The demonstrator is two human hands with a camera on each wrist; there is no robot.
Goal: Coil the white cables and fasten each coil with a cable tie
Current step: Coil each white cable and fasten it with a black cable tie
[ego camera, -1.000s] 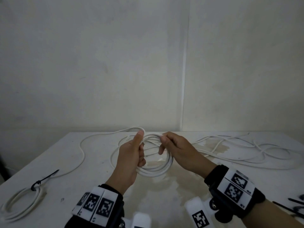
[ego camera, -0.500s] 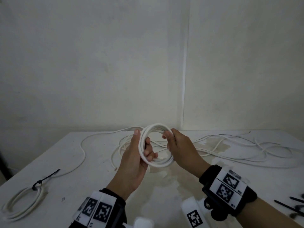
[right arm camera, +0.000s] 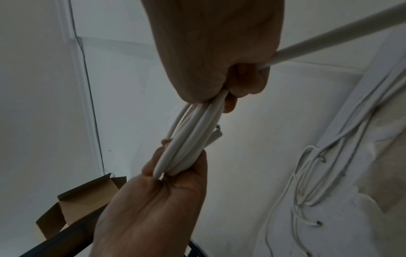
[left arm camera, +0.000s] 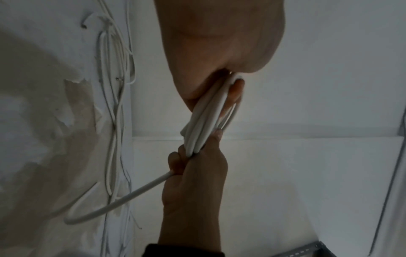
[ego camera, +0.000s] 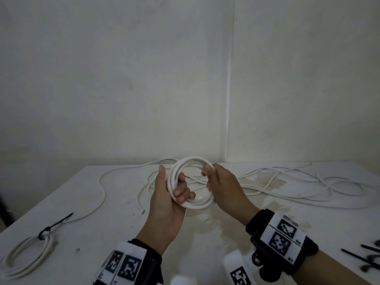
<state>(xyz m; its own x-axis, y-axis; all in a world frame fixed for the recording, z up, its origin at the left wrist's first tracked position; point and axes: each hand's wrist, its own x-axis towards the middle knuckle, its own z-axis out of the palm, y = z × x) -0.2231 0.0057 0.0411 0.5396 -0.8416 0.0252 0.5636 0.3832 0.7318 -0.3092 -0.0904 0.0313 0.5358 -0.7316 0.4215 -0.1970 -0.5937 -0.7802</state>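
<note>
The coil (ego camera: 191,182) between the hands is white, and so are the loose cables (ego camera: 308,182) on the table. The table (ego camera: 236,229) is white too, with pale brown stains near its middle. The finished coil (ego camera: 26,256) at the left is white and carries a black cable tie (ego camera: 55,224). More black cable ties (ego camera: 362,256) lie at the right edge. Both wrist bands (ego camera: 285,237) are black with white panels that show black square code patterns. The wall (ego camera: 123,79) is off-white. The cardboard box (right arm camera: 74,200) is brown.
</note>
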